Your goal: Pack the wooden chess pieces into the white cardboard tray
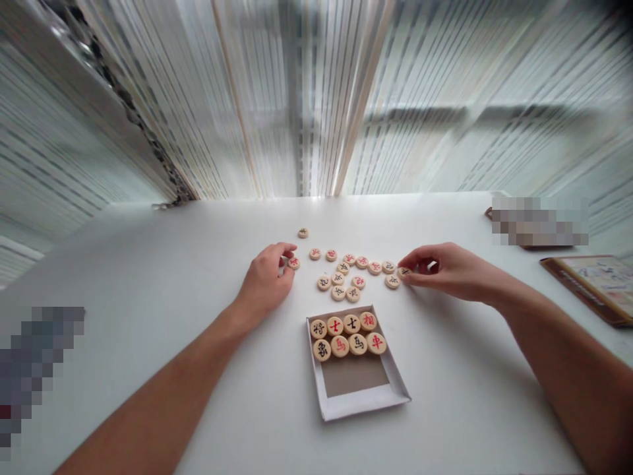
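My left hand (271,276) curls around a red-marked piece (293,263) on the table (247,402). My right hand (429,270) pinches a black-marked disc (404,272) at the loose row's right end.

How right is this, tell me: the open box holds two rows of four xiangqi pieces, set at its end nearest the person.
Wrong end: the head view shows the two rows of four xiangqi pieces at the far end of the open box.
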`<state>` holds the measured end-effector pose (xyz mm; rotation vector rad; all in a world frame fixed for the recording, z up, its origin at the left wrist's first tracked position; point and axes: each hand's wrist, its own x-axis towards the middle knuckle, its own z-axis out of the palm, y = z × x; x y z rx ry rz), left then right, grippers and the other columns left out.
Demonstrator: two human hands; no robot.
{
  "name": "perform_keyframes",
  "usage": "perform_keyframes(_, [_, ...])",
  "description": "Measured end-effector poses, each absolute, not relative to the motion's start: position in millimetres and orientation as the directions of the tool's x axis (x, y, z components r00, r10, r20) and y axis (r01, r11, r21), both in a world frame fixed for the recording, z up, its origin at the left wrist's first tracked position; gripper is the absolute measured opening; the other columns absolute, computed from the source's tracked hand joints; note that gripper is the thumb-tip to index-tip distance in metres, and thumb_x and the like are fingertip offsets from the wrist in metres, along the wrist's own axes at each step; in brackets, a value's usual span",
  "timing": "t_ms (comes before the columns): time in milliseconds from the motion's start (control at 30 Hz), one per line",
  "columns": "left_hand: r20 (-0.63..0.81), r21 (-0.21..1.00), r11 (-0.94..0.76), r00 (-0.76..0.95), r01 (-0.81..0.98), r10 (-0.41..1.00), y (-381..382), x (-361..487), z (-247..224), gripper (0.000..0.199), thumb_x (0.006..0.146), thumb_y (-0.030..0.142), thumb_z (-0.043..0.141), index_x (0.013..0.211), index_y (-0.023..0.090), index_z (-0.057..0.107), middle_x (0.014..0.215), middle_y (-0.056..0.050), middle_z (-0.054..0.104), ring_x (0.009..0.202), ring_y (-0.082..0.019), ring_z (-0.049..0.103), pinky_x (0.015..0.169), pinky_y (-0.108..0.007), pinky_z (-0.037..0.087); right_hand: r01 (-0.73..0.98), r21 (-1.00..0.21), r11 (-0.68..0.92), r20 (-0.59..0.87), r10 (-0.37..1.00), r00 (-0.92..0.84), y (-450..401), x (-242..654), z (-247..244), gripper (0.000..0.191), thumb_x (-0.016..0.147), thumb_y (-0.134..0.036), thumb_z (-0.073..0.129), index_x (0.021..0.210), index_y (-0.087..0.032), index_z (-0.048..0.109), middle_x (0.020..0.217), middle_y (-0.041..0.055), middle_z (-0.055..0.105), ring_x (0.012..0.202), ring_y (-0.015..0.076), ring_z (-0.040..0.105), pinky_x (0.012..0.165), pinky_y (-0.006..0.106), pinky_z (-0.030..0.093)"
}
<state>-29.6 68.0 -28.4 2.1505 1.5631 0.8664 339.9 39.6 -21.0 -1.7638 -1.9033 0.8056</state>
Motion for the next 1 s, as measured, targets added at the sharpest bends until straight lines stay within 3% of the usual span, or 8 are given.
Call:
perform_keyframes(233, [0.277, 0.59, -0.327, 0.196, 0.738, 0.941, 66.2, -29.4, -27.4, 0.043, 0.083, 0.006, 0.056, 0.122, 0.017, 0.072, 0.111, -0.009, 0.079, 0.092, -0.021, 0.073, 0.09, -0.037, 0.062, 0.743, -0.668, 0.054, -0.057, 0.991, -0.123, 40.6, 340.4, -25.6, 0.029, 0.073, -0.049, 0.085, 0.083, -0.022, 0.081, 0.07, 0.002, 0.072, 0.062, 0.018, 0.06, 0.054, 0.028, 0.045])
perform_keyframes(500, [0.265, 0.611, -0.317, 0.19, 0.725, 0.945, 67.6, -30.4, -25.8, 0.043, 0.085, 0.014, 0.055, 0.124, 0.016, 0.071, 0.111, -0.01, 0.079, 0.09, -0.024, 0.072, 0.078, -0.036, 0.06, 0.609, -0.793, 0.002, -0.067, 0.994, -0.09, 40.6, 336.5, -22.9, 0.021, 0.067, -0.036, 0.088, 0.08, -0.022, 0.081, 0.067, 0.0005, 0.075, 0.06, 0.0173, 0.064, 0.054, 0.027, 0.049])
perform_keyframes(800, [0.27, 0.605, -0.312, 0.18, 0.732, 0.946, 69.6, -31.5, -24.0, 0.042, 0.084, 0.017, 0.056, 0.123, 0.015, 0.072, 0.113, -0.011, 0.078, 0.092, -0.024, 0.071, 0.078, -0.036, 0.058, 0.425, -0.898, -0.114, -0.134, 0.991, -0.017, 36.4, 331.8, -11.6, 0.029, 0.063, -0.031, 0.096, 0.088, -0.019, 0.086, 0.075, 0.0061, 0.081, 0.069, 0.0216, 0.075, 0.065, 0.032, 0.06])
perform_keyframes(1000, [0.357, 0.676, -0.369, 0.155, 0.637, 0.921, 55.1, -22.3, -15.1, 0.033, 0.089, 0.025, 0.062, 0.119, 0.016, 0.074, 0.11, -0.011, 0.079, 0.09, -0.023, 0.071, 0.066, -0.031, 0.055, 0.158, -0.976, -0.151, -0.149, 0.989, 0.024, 27.6, 309.6, -1.5, 0.037, 0.061, -0.041, 0.1, 0.081, -0.017, 0.081, 0.082, 0.0091, 0.082, 0.08, 0.0256, 0.081, 0.085, 0.041, 0.066])
